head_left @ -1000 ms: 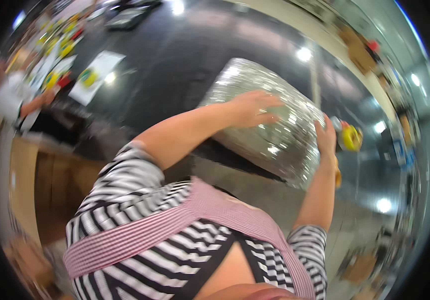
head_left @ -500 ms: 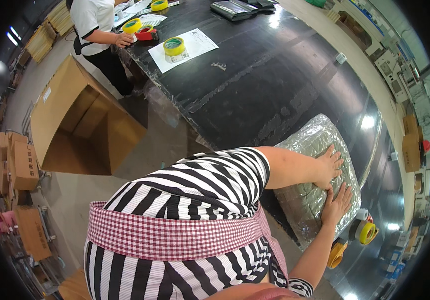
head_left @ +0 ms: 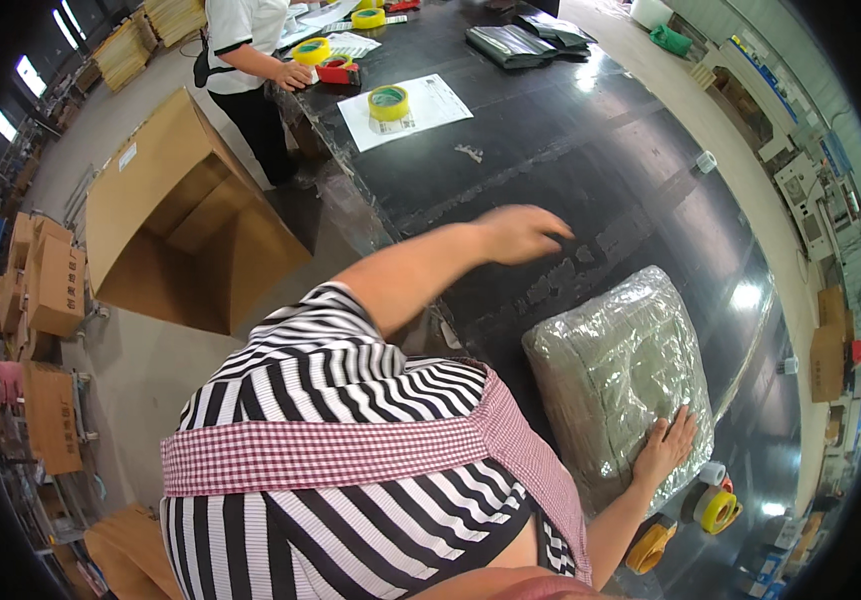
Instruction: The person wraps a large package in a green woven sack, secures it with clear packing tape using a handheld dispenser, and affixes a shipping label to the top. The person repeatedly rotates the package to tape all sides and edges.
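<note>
Black and glossy, the long worktable [head_left: 590, 130] is running away from the person through a wide workshop with a grey floor. On its near end, the right hand [head_left: 665, 450] is pressing down on a pillow-like bundle wrapped in clear plastic film [head_left: 615, 385]; its fingers are lying flat and slightly spread on the bundle's near right corner, gripping nothing. The bundle is lying flat close to the table's near edge, greenish-grey under the shiny wrap. The left hand [head_left: 520, 232] is hovering over bare tabletop beyond the bundle, apart from it, with fingers loosely extended and blurred, holding nothing; whether it is touching the table cannot be told. Both arms are coming from a black-and-white striped shirt crossed by a red checked band.

Just beside the right wrist, a yellow tape roll [head_left: 718, 510] and an orange tape dispenser [head_left: 650, 545] are sitting at the table's edge. Farther up the table, another yellow tape roll [head_left: 388, 102] is resting on a white paper sheet [head_left: 430, 100]. A second person in a white shirt [head_left: 240, 25] is standing at the far left side, one hand near a red tape dispenser [head_left: 335, 72]. An open cardboard box [head_left: 170, 220] is lying on the floor to the left.
</note>
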